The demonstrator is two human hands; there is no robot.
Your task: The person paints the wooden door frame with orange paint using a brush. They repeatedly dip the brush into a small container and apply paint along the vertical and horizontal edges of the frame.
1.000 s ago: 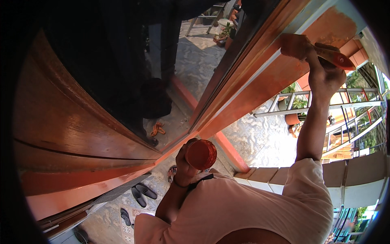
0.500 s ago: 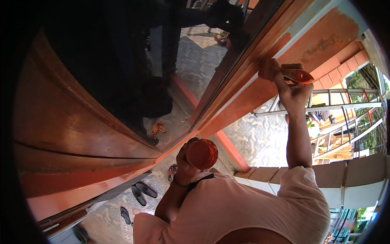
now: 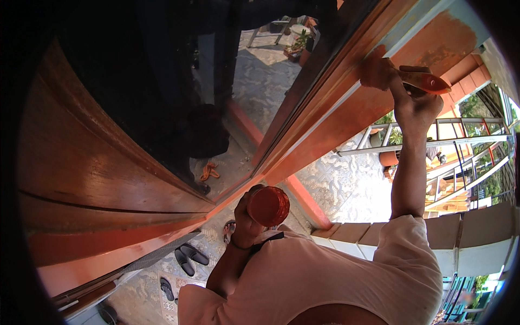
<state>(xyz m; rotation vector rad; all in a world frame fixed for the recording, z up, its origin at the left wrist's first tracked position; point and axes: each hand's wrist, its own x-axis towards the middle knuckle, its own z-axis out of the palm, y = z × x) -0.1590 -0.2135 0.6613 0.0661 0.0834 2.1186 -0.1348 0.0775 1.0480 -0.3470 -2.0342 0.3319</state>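
Observation:
My left hand [image 3: 245, 221] is wrapped around a round container of red-orange paint [image 3: 268, 207], held upright in front of my chest. Up at the right, my right hand [image 3: 417, 108] grips a paintbrush [image 3: 425, 82] by its paint-smeared handle, which points to the right. The head of the brush lies against the wooden frame [image 3: 330, 127] beside a dark glass pane [image 3: 146, 92]. Orange-brown paint covers most of this frame, while its upper end shows pale grey-blue patches. A thin white strip runs along it.
Metal ladders [image 3: 460, 142] stand at the right, past a low wall [image 3: 476, 233]. Below on the patterned floor lie black sandals [image 3: 190, 257]. A red-orange beam [image 3: 309, 203] runs near the floor. Potted plants show beyond the ladder.
My right hand has slid the paintbrush up and to the right along the frame. The left hand and its paint container have stayed nearly still.

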